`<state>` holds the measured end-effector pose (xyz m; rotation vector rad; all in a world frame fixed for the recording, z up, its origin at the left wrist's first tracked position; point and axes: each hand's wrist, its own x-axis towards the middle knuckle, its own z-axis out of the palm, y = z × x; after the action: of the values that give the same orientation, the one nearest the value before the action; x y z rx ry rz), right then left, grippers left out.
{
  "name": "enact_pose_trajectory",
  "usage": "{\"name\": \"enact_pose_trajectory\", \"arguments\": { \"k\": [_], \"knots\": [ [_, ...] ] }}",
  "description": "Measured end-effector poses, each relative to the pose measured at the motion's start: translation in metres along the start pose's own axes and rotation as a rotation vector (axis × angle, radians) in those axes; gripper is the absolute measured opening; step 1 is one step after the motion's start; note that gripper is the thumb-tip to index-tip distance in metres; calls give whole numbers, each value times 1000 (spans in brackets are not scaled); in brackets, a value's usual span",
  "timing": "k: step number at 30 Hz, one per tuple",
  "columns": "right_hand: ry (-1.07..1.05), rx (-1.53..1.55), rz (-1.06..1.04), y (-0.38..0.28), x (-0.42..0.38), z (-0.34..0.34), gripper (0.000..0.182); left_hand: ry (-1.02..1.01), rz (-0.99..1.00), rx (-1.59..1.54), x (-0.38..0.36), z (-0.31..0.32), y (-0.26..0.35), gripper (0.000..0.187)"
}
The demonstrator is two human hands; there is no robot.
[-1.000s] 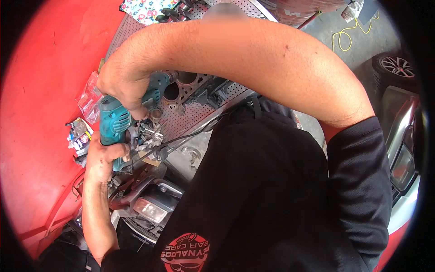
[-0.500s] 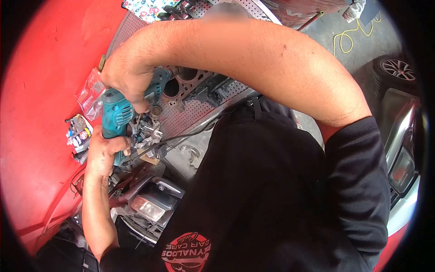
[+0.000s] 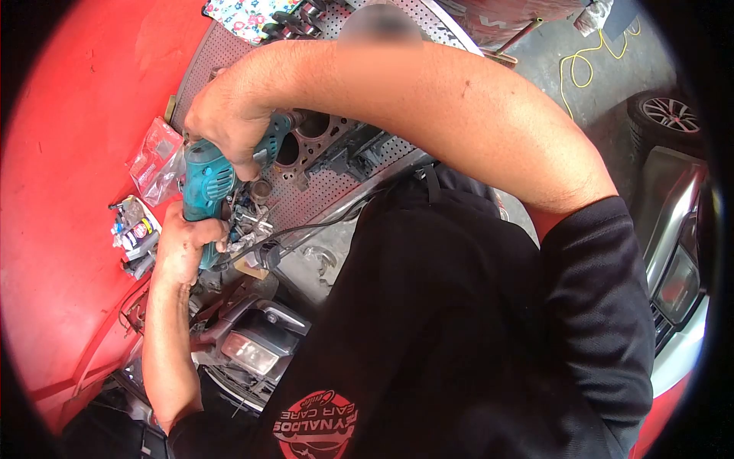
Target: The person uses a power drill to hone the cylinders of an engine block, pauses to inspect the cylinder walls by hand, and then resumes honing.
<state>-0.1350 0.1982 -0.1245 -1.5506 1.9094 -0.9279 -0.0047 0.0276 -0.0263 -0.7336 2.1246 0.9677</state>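
Observation:
A teal power drill [image 3: 208, 183] lies across both hands, its front end directed at a metal engine block [image 3: 310, 149] with round cylinder bores. My left hand [image 3: 183, 243] is wrapped round the drill's rear handle. Over the front of its body, my right hand [image 3: 232, 126] is closed from above, with the thumb along the near side. The drill's tip is too small to make out against the block. Loose metal parts [image 3: 251, 218] lie beside the drill, partly behind it.
The block rests on a perforated metal bench top [image 3: 306, 200]. A red panel [image 3: 76, 191] borders it on the left, with a plastic bag [image 3: 157, 164] and a small box of bottles [image 3: 138, 229]. A black cord [image 3: 317, 227] crosses the near edge. Below sits a headlight [image 3: 251, 352].
Both hands and the drill have shifted slightly to the right in view, the left hand also a little upward. The grip on the drill looks the same.

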Motion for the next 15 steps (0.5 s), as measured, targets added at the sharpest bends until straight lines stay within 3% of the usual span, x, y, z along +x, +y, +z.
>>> {"name": "enact_pose_trajectory", "arguments": {
  "k": [15],
  "knots": [
    [-49, 83, 86, 20, -13, 10, 60, -40, 2, -32, 31, 16, -10, 9]
  ]
}}
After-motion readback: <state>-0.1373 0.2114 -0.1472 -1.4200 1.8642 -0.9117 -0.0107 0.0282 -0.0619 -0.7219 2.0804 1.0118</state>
